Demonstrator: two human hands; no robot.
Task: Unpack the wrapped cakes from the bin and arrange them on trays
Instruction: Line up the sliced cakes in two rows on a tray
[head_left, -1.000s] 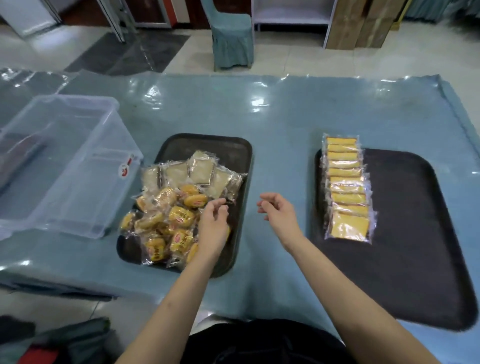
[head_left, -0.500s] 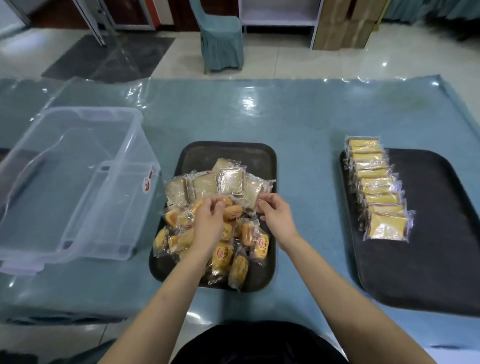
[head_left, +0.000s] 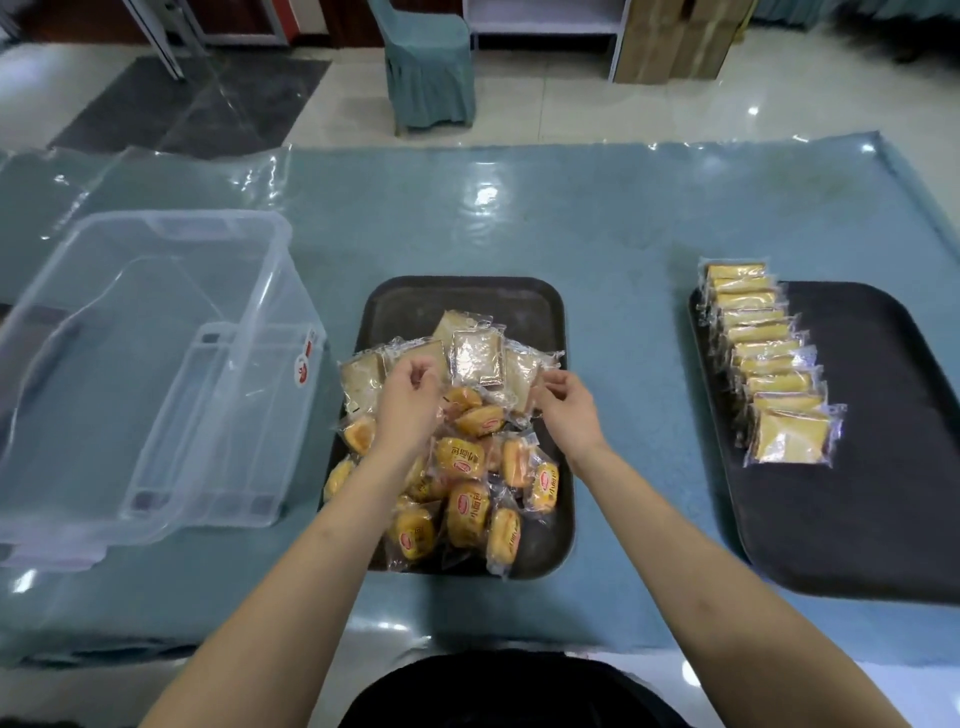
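Both forearms extend forward from the bottom edge of the view and converge over the centre tray (head_left: 540, 306), a dark rectangular tray on the table (head_left: 623, 234).

Left hand (head_left: 410, 400): back of the hand faces up, wrist roughly level, fingers curled inward toward the thumb. It sits over the far-left part of the pile, above the pale square cakes (head_left: 475, 358). The fingertips appear to pinch clear wrapper film, but which packet they hold cannot be told.

Right hand (head_left: 569, 405): back of the hand up, wrist angled inward, fingers bent and drawn toward the thumb at the right edge of the pile. The fingertips are touching the wrapper edge of a pale packet at the tray's right rim; whether they actually grip it cannot be told.

The pile fills most of the centre tray: pale square cakes lie at the far side, and round golden cakes (head_left: 467, 512) in clear wrappers with red oval labels are heaped at the near side, some overhanging the near rim.

A second dark tray (head_left: 883, 467) lies well apart to the right, carrying one overlapping row of yellow slice cakes (head_left: 769, 364) along its left edge. A clear plastic bin (head_left: 156, 364) stands to the left of the centre tray, close beside it.
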